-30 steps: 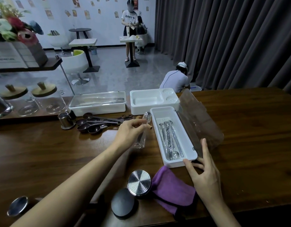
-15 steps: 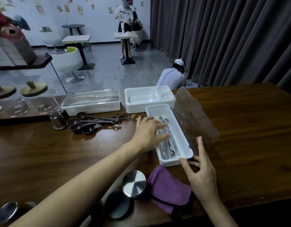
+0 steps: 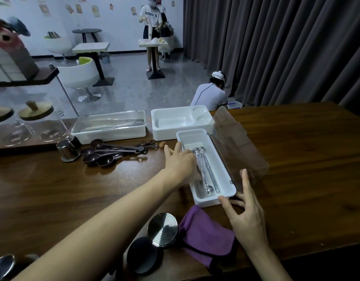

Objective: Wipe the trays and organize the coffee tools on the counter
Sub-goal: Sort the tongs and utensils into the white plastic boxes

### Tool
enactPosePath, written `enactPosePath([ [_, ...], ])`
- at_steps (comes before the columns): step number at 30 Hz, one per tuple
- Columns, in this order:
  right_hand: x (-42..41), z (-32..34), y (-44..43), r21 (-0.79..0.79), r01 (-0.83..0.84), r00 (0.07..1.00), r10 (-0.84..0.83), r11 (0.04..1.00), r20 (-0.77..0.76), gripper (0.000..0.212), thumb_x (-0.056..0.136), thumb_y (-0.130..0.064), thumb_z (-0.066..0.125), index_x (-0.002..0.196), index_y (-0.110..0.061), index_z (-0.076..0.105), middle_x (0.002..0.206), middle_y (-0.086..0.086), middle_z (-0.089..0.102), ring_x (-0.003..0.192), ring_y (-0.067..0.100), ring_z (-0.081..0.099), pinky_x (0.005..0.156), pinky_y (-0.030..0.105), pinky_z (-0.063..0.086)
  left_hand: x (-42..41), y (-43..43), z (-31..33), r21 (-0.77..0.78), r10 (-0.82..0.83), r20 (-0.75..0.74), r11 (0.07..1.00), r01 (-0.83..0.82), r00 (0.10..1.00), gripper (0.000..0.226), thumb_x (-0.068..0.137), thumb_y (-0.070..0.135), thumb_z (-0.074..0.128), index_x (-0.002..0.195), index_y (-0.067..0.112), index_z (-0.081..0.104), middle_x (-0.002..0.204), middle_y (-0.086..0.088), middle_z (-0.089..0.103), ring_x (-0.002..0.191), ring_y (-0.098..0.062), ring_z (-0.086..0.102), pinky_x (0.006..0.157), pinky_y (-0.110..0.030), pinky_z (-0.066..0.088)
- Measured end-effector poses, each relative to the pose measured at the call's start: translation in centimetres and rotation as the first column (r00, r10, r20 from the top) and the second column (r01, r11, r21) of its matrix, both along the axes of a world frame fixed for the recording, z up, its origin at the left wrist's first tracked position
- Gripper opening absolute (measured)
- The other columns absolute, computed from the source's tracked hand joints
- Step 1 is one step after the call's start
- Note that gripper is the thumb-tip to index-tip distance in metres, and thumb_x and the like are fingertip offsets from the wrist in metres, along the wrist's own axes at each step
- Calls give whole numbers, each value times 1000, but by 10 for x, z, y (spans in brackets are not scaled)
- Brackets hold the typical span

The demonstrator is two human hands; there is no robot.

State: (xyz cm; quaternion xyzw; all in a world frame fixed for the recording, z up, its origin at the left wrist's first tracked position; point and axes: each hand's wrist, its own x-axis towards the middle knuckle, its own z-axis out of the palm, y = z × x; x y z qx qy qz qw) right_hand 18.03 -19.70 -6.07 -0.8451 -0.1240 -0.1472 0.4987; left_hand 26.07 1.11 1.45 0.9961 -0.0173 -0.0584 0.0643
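The left hand point(image 3: 181, 161), which a second ago held a clear-wrapped spoon above the counter, now reaches into the open tray point(image 3: 225, 191). Its fingers dip over the left wall onto the spoons point(image 3: 205, 171) lying lengthwise inside. They are partly hidden, so I cannot tell if they still pinch the wrapped one or have let go. The right hand point(image 3: 244, 211) has not moved: its fingers are spread and straight, gripping nothing. Its thumb touches the tray's near right corner and a finger lies along the raised clear lid point(image 3: 240, 147).

That piece looks stowed. The brown scoops point(image 3: 106, 153) remain loose on the counter, far left. The purple cloth point(image 3: 205, 236) lies idle just near of the tray.
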Motion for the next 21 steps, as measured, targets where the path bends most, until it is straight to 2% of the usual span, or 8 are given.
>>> enactPosePath([
  [3, 1, 0, 0, 8, 1, 1000, -1, 1000, 0, 93, 79, -58, 67, 157, -49, 16, 150, -9, 47, 99, -7, 65, 82, 27, 59, 2, -5, 5, 105, 3, -54, 994, 2, 999, 31, 79, 45, 69, 90, 19, 56, 117, -2, 64, 137, -35, 26, 114, -72, 6],
  [6, 1, -1, 0, 11, 2, 1000, -2, 1000, 2, 93, 79, -58, 67, 157, -48, 17, 151, -8, 48, 99, -7, 65, 82, 21, 57, 5, -10, 3, 169, 16, -79, 986, -3, 997, 26, 78, 39, 66, 89, 18, 56, 110, -3, 64, 137, -39, 24, 113, -75, 2],
  [9, 2, -1, 1, 15, 5, 1000, -5, 1000, 5, 93, 79, -57, 67, 158, -45, 17, 154, -6, 45, 99, -9, 64, 80, 11, 53, 7, -10, -4, 199, -4, -61, 980, 16, 998, 39, 79, 46, 67, 106, 18, 66, 121, -3, 66, 143, -41, 18, 112, -76, -2],
  [12, 2, -1, 0, 11, 2, 1000, -2, 1000, 11, 92, 81, -55, 67, 158, -46, 16, 157, -8, 42, 102, -9, 62, 81, 12, 54, 7, -7, -7, 172, -96, -48, 980, 103, 994, 55, 81, 60, 68, 120, 21, 65, 131, -2, 63, 151, -42, 9, 112, -78, -4],
  [16, 2, 0, 1, 7, 0, 1000, 0, 1000, 9, 93, 81, -56, 67, 157, -48, 15, 158, -10, 39, 104, -10, 61, 81, 11, 53, 6, -7, -7, 169, -129, -104, 975, 145, 986, 71, 82, 72, 62, 136, 26, 59, 150, -5, 50, 154, -41, 2, 111, -76, -9],
  [19, 1, 1, 1, 13, -2, 1000, 2, 1000, 10, 93, 81, -55, 67, 157, -49, 15, 159, -13, 36, 104, -12, 60, 81, 9, 52, 7, -9, -11, 167, -109, -99, 978, 124, 989, 81, 78, 74, 64, 144, 29, 52, 166, -3, 22, 154, -40, -4, 112, -75, -7],
  [21, 1, 1, 1, 13, -4, 1000, 4, 1000, 3, 93, 81, -54, 68, 157, -49, 14, 159, -13, 35, 104, -12, 60, 81, 10, 52, 7, -10, -13, 164, -94, -108, 980, 111, 990, 83, 77, 73, 66, 145, 27, 52, 168, -4, 15, 154, -39, -8, 112, -75, -5],
])
